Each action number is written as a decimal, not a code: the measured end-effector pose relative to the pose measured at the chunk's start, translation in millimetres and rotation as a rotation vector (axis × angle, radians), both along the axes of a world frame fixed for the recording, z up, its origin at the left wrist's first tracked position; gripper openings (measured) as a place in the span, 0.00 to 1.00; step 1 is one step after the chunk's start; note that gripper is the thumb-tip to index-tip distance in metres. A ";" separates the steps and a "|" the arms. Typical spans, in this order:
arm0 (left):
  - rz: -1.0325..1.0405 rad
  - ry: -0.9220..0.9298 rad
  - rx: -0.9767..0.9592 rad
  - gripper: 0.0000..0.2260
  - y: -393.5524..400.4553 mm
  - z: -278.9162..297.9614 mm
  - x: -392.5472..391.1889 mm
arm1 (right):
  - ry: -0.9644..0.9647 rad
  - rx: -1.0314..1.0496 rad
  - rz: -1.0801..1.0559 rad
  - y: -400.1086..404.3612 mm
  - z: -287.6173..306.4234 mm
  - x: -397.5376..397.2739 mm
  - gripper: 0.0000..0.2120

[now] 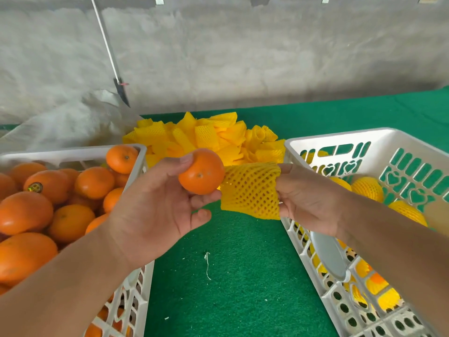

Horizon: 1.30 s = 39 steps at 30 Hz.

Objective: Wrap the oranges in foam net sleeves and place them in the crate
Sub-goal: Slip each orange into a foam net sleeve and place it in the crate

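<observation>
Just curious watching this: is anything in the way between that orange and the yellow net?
Nothing visible. The orange in the left hand sits right beside the foam net sleeve held by the right hand.

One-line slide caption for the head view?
Left hand holds an orange beside a foam net sleeve held by the right hand.

You see a plain orange fruit [201,175] beside a yellow sleeve [250,190] with a diamond mesh pattern. The mat [243,276] is green, and the white crates [340,142] have slot and heart cut-outs. The heap of sleeves [206,137] is yellow too.
</observation>
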<state>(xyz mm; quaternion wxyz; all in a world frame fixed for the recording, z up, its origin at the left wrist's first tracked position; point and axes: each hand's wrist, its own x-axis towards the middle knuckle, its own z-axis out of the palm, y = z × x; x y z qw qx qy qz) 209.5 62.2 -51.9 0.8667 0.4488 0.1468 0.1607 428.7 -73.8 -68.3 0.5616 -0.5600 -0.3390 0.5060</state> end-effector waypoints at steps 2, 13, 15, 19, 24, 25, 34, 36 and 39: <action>0.055 0.027 -0.002 0.13 0.7 -1.4 1.6 | 0.000 0.006 -0.018 1.7 -0.9 0.4 0.13; -0.036 0.060 -0.010 0.29 0.7 -3.5 2.5 | -0.301 -0.081 0.034 8.8 -14.0 3.9 0.15; 0.016 0.078 -0.006 0.28 0.8 -4.6 3.7 | -0.293 -0.084 0.015 9.1 -16.6 6.8 0.14; 0.062 0.079 -0.021 0.24 2.1 -4.2 3.5 | -0.277 -0.120 0.002 8.6 -20.2 13.0 0.14; -0.037 0.017 -0.044 0.26 2.7 -1.9 0.8 | -0.155 -0.095 0.156 5.8 -14.0 0.9 0.33; -0.050 0.008 -0.052 0.26 3.4 -2.0 0.1 | -0.159 -0.078 0.163 4.6 -15.6 1.5 0.28; 0.090 0.068 -0.058 0.22 5.2 -8.4 3.0 | 0.052 0.065 0.148 2.0 -7.9 -0.7 0.23; 0.133 0.098 -0.044 0.22 5.4 -12.0 4.2 | 0.080 0.093 0.167 1.4 -8.2 -1.0 0.22; 0.161 0.168 -0.007 0.22 5.5 -17.2 4.8 | 0.066 0.097 0.178 1.4 -7.2 -2.7 0.24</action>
